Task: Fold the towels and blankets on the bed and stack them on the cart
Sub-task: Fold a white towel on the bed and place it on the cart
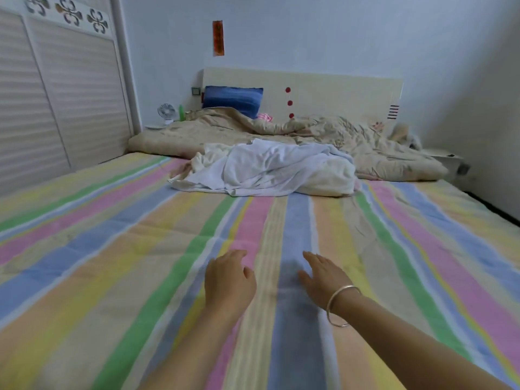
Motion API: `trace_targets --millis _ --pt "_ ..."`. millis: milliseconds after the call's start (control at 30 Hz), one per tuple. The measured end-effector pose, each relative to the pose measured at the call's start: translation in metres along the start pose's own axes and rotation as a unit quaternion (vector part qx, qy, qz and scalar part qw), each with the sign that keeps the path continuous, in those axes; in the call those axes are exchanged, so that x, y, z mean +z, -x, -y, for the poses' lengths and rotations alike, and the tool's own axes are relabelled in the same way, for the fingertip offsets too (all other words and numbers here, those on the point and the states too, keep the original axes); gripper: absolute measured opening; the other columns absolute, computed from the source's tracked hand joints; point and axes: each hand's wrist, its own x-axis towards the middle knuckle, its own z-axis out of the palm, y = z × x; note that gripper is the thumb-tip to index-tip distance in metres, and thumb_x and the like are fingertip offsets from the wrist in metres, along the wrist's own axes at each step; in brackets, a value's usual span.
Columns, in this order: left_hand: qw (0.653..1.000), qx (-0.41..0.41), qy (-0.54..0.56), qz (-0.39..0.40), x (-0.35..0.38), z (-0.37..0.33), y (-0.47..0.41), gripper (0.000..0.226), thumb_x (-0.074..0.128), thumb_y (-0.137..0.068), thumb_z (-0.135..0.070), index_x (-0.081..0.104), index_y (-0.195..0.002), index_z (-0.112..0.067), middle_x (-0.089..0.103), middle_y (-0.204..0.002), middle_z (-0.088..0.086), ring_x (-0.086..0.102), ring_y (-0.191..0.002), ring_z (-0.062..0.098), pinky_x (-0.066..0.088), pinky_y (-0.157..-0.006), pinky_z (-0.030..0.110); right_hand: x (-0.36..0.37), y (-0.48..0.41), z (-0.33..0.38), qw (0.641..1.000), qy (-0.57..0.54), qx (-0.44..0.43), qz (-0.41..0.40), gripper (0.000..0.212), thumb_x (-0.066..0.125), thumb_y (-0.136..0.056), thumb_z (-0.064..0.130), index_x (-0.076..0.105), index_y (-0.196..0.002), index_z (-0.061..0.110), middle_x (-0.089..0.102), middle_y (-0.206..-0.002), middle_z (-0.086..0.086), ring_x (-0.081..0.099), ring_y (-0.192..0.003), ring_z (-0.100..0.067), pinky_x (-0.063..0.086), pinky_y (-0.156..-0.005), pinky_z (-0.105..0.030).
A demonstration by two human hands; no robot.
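Note:
A crumpled heap of white and cream towels (270, 170) lies in the middle of the bed, on a pastel striped sheet (112, 263). Behind it a rumpled beige floral blanket (309, 133) stretches across the head of the bed. My left hand (229, 280) and my right hand (326, 277) reach forward over the sheet, well short of the towels. Both hands hold nothing and their fingers are relaxed. A metal bangle sits on my right wrist. No cart is in view.
A blue pillow (232, 99) leans on the cream headboard (323, 91). A small white fan (166, 111) and a green bottle stand left of it. A white wardrobe (56, 94) lines the left side. A wall runs close along the bed's right edge.

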Motion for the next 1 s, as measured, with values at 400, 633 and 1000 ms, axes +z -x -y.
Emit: trace_targets --millis 400,633,1000 --pt "0.962 -0.129 0.226 -0.087 0.082 0.053 -0.162 0.027 0.056 -0.084 -0.004 0.067 -0.104 -0.019 0.069 -0.107 0.002 0.064 -0.101 0.024 0.05 -0.087 0.033 0.031 -0.224 0.017 0.99 -0.124 -0.004 -0.064 0.054 0.043 -0.099 0.037 0.031 -0.148 0.018 0.037 -0.149 -0.005 0.029 -0.138 -0.023 0.027 -0.11 -0.035" --pt "0.943 -0.188 0.266 -0.071 0.081 0.076 -0.211 0.026 0.044 -0.064 -0.035 0.067 -0.074 -0.028 0.073 -0.078 -0.009 0.07 -0.082 0.02 0.055 -0.081 0.044 0.059 -0.368 0.048 0.982 0.061 -0.099 -0.147 0.052 0.051 -0.093 0.03 0.036 -0.142 0.022 0.032 -0.151 -0.001 0.022 -0.14 -0.023 0.034 -0.106 -0.038" --pt "0.889 -0.214 0.401 -0.059 0.097 0.094 -0.227 0.022 0.049 -0.094 -0.01 0.068 -0.085 -0.018 0.074 -0.071 -0.007 0.069 -0.06 0.012 0.055 -0.067 0.032 0.079 -0.394 0.061 0.983 -0.088 -0.028 -0.157 0.02 0.044 -0.096 0.029 0.053 -0.107 0.016 0.065 -0.107 -0.014 0.059 -0.097 -0.036 0.034 -0.07 -0.033"
